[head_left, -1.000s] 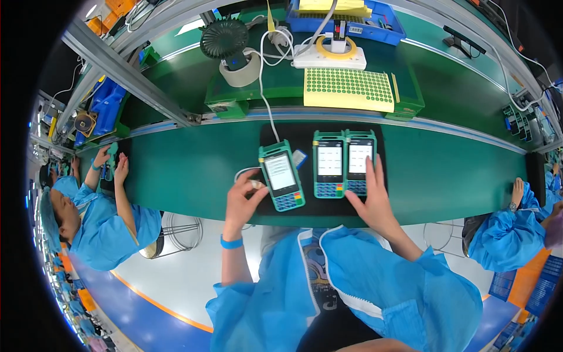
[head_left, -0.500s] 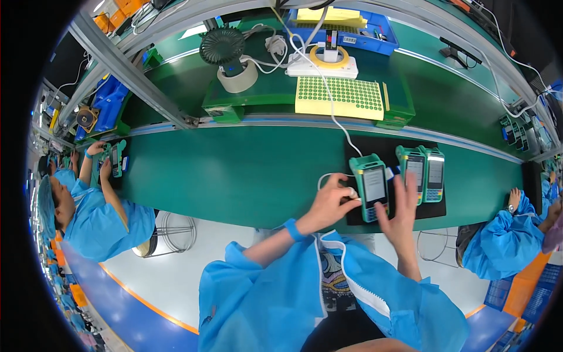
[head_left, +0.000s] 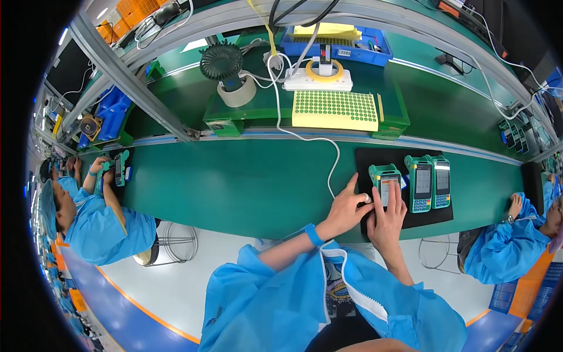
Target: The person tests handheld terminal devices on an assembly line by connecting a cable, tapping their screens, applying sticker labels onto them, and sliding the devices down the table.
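Observation:
A green handheld payment terminal [head_left: 384, 171] with a lit screen lies on a black mat [head_left: 366, 157]. My left hand [head_left: 346, 211] is at its left side, thumb and fingers pinched round the end of a white cable [head_left: 337, 157], index finger raised. The plug itself is mostly hidden by the fingers. My right hand [head_left: 386, 227] lies over the terminal's lower part with fingers stretched out, fingertips on the screen; the keypad is covered. Just to the right, two similar terminals, one [head_left: 420, 183] beside the other [head_left: 442, 182], rest on the mat.
A low green shelf [head_left: 270, 111] behind carries a small fan [head_left: 221, 61], a white power strip [head_left: 293, 82] and a yellow sheet of round green stickers [head_left: 334, 110]. A blue bin [head_left: 381, 56] stands farther back. Co-workers sit left [head_left: 105, 220] and right [head_left: 498, 240].
My right hand has come down from above onto the terminal's screen, and the display has changed. The cable now hangs in a different curve. My left hand stays by the terminal's left side.

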`<state>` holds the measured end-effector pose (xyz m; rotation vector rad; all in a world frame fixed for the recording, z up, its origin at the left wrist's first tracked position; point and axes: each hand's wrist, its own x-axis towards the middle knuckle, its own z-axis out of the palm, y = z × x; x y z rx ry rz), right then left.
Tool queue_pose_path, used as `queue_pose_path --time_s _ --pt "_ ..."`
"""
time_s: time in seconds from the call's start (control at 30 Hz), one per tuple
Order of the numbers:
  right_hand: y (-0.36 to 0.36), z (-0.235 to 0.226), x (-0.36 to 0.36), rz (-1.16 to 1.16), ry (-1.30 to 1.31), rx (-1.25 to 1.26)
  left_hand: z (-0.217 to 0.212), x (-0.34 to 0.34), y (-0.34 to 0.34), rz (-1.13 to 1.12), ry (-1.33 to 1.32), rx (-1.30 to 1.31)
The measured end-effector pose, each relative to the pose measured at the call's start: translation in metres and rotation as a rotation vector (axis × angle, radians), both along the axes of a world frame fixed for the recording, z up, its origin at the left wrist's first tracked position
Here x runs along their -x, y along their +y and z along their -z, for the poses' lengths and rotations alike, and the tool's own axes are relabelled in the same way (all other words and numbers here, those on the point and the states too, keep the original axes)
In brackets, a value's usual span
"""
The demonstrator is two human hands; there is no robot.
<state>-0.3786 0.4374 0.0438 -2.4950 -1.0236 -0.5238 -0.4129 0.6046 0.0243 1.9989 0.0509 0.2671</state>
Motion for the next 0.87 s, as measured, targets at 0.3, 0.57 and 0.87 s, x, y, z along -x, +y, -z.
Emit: queue_pose_path --time_s 0.3,0.57,0.87 --pt "0.012 -0.011 0.008 0.081 0.062 0.058 -0.005 -0.001 0.025 0.082 0.095 0.247" --pt "-0.020 -0.013 -0.032 0.182 0.034 0.056 -0.024 0.085 0.139 -0.282 0.085 0.334" --pt "-0.037 -0.014 -0.085 0.340 -0.072 0.170 -0.002 0.146 0.171 -0.749 -0.104 -0.188"
